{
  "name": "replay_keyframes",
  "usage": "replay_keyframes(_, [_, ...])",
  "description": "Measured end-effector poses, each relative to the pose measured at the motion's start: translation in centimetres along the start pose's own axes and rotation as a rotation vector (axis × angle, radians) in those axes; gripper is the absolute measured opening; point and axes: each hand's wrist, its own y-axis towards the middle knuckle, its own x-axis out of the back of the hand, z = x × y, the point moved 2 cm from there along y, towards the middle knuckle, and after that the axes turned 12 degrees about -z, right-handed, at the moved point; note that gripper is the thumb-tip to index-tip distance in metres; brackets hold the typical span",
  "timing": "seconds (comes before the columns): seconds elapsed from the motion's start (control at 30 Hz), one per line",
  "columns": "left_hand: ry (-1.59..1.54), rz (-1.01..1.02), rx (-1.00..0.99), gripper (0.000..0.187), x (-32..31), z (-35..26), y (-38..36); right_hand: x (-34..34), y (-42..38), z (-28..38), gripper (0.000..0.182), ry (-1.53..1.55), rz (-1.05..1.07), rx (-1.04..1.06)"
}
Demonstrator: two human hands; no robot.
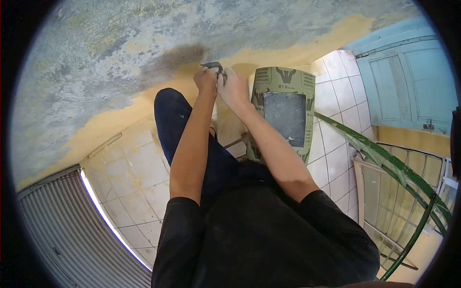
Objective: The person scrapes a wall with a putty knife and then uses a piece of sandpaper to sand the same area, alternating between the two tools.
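Observation:
Both hands are together in front of the wall, closed on a small dark grey piece that looks like sandpaper (212,65). My left hand (206,79) grips it from the left, fingers curled. My right hand (234,88) pinches it from the right, right beside the left hand. Its lower part is hidden by the fingers. To the right of my right hand is a green printed sheet (284,85) with bull-head logos and the letters MCM. On it lies a dark grey rectangular sheet (284,119).
The wall (115,62) has patchy grey and yellow paint. White floor tiles (129,165) lie below. A ribbed metal shutter (81,225) is at lower left. At right are a light blue door (408,86), a curved green metal rail (384,157) and a metal-barred frame (384,206).

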Motion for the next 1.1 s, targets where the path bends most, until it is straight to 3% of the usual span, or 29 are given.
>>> replay_keyframes(0.13, [0.042,0.002,-0.085,0.007,0.1,-1.2,-0.2,0.4,-0.4,0.9,0.021,0.055,-0.039,0.035])
replay_keyframes(0.23, [-0.010,-0.008,-0.018,0.006,0.3,-0.9,-1.6,0.3,-1.5,-0.2,0.021,0.026,0.066,-0.099])
replay_keyframes(0.37, [0.103,-0.017,-0.037,0.006,0.7,-1.1,-0.9,0.6,-1.3,0.5,0.019,-0.007,-0.004,-0.023])
replay_keyframes(0.43, [0.033,0.083,-0.034,0.006,0.7,-1.1,-0.7,0.2,-0.4,0.8,0.020,0.007,-0.024,-0.007])
replay_keyframes(0.57, [0.025,0.003,-0.038,0.006,0.4,0.1,0.1,-0.5,-0.5,-0.2,0.020,0.012,0.025,-0.030])
replay_keyframes(0.63, [0.393,-0.058,-0.210,0.009,0.7,-2.4,-1.8,-0.3,-0.8,0.2,0.019,-0.009,0.009,0.003])
replay_keyframes(0.67, [0.392,-0.059,-0.215,0.009,0.8,-2.1,-1.7,0.4,-1.4,0.6,0.019,0.018,-0.023,0.009])
replay_keyframes(0.73, [0.164,0.000,-0.141,0.011,1.0,-1.0,-0.6,0.4,-0.5,1.2,0.019,0.050,-0.054,0.027])
replay_keyframes(0.8, [0.138,0.010,-0.108,0.011,1.3,-0.3,-0.3,0.3,-1.0,0.5,0.018,0.037,-0.008,-0.057])
replay_keyframes(0.97, [0.110,-0.062,-0.060,0.010,0.8,-1.3,-1.4,1.0,-1.6,1.0,0.018,0.044,-0.026,-0.009])
replay_keyframes(1.03, [-0.041,-0.044,-0.043,0.009,0.4,-1.9,-2.3,0.8,-0.8,1.5,0.018,0.062,-0.054,0.001])
replay_keyframes(1.1, [-0.044,-0.041,0.007,0.008,0.9,-1.4,-2.4,0.5,-1.1,0.9,0.018,-0.001,0.030,-0.052])
